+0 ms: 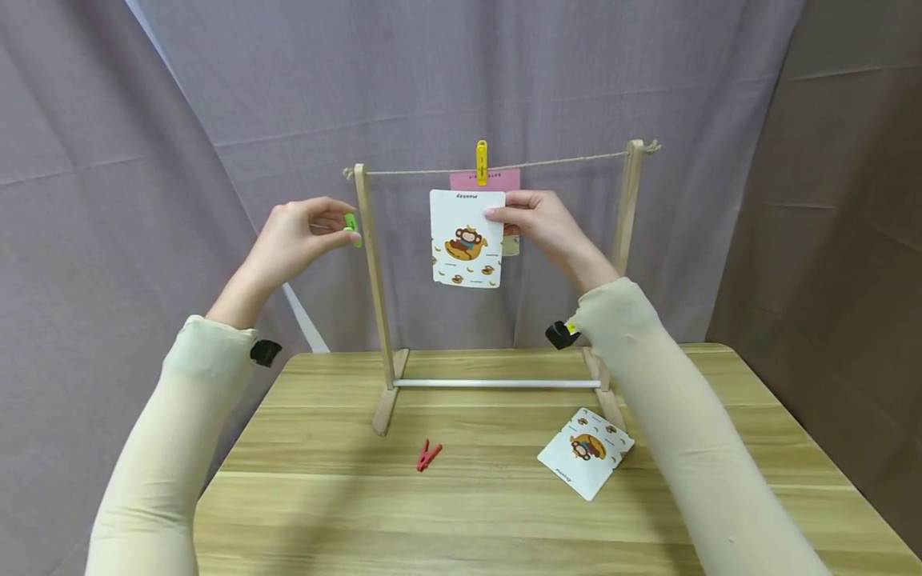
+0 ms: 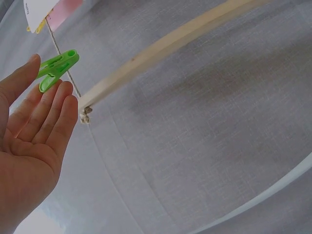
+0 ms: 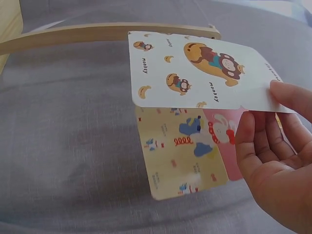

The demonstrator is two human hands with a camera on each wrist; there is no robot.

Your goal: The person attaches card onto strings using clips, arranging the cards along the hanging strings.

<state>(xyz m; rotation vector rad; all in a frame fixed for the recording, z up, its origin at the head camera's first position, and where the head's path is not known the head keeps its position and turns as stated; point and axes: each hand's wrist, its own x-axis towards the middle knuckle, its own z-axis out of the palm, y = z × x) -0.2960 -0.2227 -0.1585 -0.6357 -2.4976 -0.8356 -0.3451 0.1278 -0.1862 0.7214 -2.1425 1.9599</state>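
Note:
My left hand (image 1: pixel 295 236) pinches a green clothespin (image 1: pixel 351 229) between thumb and fingertips, beside the top of the stand's left post. In the left wrist view the green clothespin (image 2: pixel 57 68) points up past the fingers. The right hand (image 1: pixel 543 228) holds a white monkey card (image 1: pixel 467 248) by its upper right edge, in front of the string. Behind it hangs a pink and yellow card (image 1: pixel 508 178), partly hidden, held on the string by a yellow clothespin (image 1: pixel 482 162). The right wrist view shows the monkey card (image 3: pixel 195 73) apart from that hanging card's lower part.
A wooden stand (image 1: pixel 374 280) carries the string (image 1: pixel 569 162) between two posts, with a white bar (image 1: pixel 497 383) low down. On the table (image 1: pixel 324 496) lie a red clothespin (image 1: pixel 428 455) and another monkey card (image 1: pixel 587 454). A grey curtain (image 1: pixel 288 80) hangs behind.

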